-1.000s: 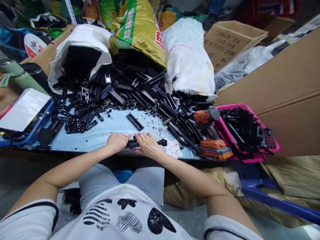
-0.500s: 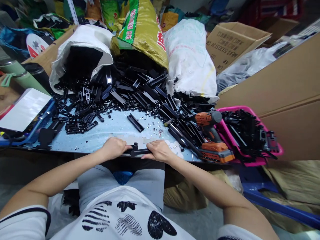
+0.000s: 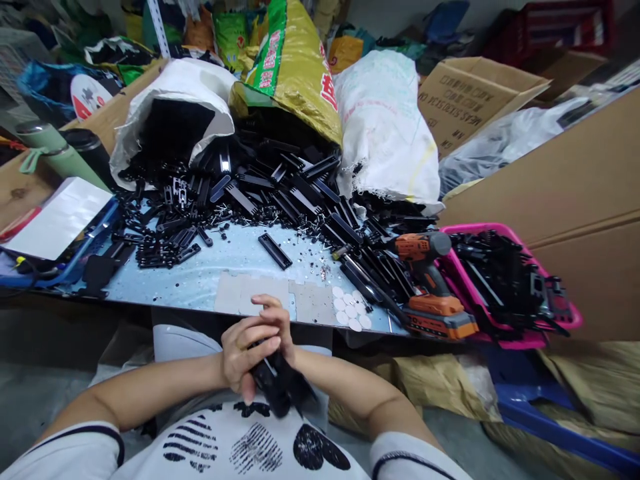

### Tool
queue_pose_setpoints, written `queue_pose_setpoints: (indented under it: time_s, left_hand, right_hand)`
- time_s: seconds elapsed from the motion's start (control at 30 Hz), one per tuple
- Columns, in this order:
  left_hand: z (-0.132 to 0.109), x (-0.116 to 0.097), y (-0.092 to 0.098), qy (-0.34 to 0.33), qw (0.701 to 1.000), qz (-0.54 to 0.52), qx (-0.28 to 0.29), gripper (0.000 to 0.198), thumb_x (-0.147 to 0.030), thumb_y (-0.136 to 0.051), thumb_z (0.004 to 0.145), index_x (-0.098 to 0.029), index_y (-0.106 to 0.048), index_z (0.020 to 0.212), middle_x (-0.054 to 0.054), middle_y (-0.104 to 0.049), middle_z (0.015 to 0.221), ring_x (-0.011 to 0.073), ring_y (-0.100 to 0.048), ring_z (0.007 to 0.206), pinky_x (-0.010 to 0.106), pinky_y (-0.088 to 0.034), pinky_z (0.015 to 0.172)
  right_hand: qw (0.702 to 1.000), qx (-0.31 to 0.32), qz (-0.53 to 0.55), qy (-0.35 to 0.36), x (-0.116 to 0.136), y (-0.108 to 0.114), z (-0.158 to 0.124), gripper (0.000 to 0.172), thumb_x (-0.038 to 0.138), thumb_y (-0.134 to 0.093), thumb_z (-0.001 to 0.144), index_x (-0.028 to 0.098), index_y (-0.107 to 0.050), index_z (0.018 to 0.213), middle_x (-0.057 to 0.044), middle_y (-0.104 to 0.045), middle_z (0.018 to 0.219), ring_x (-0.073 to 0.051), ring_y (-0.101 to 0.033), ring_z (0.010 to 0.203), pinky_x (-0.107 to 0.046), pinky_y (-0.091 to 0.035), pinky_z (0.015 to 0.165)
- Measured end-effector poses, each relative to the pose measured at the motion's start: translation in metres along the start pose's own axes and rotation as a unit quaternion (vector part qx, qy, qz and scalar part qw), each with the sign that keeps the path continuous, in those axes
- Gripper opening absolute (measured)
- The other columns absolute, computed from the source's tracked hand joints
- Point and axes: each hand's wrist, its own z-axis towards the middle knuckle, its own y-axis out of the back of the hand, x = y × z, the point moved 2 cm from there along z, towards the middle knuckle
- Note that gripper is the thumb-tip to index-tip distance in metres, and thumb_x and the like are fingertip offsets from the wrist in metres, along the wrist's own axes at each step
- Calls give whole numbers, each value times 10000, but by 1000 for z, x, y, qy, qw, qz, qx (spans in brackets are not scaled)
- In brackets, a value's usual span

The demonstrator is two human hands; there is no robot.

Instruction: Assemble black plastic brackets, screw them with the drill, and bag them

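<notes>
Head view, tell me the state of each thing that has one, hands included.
Left hand: closed on the black part
Right hand: against the black part, grip partly hidden
Black part: held, off the table
Left white sack: mouth open
Cordless drill: standing on its battery
Pink basket: filled with black parts
Cardboard box: top open

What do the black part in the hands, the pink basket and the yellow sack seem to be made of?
Black part: plastic or coated metal, hard to tell; dark with a faint sheen.
Pink basket: likely smooth moulded plastic, judging by its evenly coloured, rounded rim.
Yellow sack: probably plastic, glossy, with bright highlights on its creases.
</notes>
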Motion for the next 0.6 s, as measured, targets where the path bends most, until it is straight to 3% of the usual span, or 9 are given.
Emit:
queue_pose_setpoints:
  time_s: [0.07,0.17,0.27,0.33,0.4,0.47,0.53,0.6]
  left_hand:
    - [-4,23,-8,-47,995,82,-22,675,-644,-138,889,-221,-568,1192,137,-629,1002,257,-577,1024,386,-477,827]
    - [3,72,-26,4,970,215,111,612,-639,-322,868,-242,-520,1289,142,-627,1018,246,-600,921,353,-464,786]
    - [28,120,-45,87,930,275,229,590,-590,-364,880,-212,-503,1312,163,-627,989,248,-595,875,337,-451,745]
    - [51,148,-48,120,917,288,248,575,-529,-402,893,-165,-469,1333,177,-616,1027,268,-571,950,345,-442,776]
    - [70,173,-36,174,910,318,201,471,-375,-407,922,-135,-460,1324,192,-578,1136,291,-513,1082,393,-412,868]
    - [74,199,-7,242,893,348,150,364,-179,-363,909,-109,-533,1222,202,-556,1170,306,-456,1171,440,-374,927]
    - [66,223,27,267,881,362,147,330,-83,-353,861,-108,-603,1076,202,-528,1220,332,-363,1269,521,-298,993]
    - [55,243,57,269,882,346,172,316,-27,-359,812,-100,-624,968,198,-533,1222,339,-301,1320,600,-189,1039]
  right_hand:
    - [998,-55,-15,3,-32,13,30,426,421,-190,942,201,-427,1220,-147,-486,1235,-259,-435,1189,-475,-376,966]
    - [982,-47,-176,-49,-91,45,78,478,421,-397,902,147,-390,1293,-179,-461,1297,-281,-398,1229,-456,-340,996]
    - [941,64,-311,-122,-141,72,111,569,320,-527,841,120,-358,1347,-180,-548,1191,-284,-508,1095,-400,-395,912]
    - [916,103,-360,-145,-158,89,123,597,238,-547,805,129,-351,1359,-160,-569,1138,-262,-554,1002,-349,-424,835]
    - [900,58,-394,-177,-163,109,127,582,232,-569,769,119,-398,1314,-161,-544,1128,-265,-550,986,-332,-433,793]
    - [888,3,-411,-206,-156,124,123,507,269,-607,736,96,-481,1195,-165,-516,1100,-281,-533,989,-336,-434,779]
    - [884,6,-415,-214,-142,125,110,396,268,-621,733,100,-525,1078,-161,-502,1070,-269,-536,933,-331,-431,746]
    - [886,51,-415,-199,-124,109,89,306,239,-589,782,116,-528,1055,-159,-502,1077,-239,-541,860,-323,-420,705]
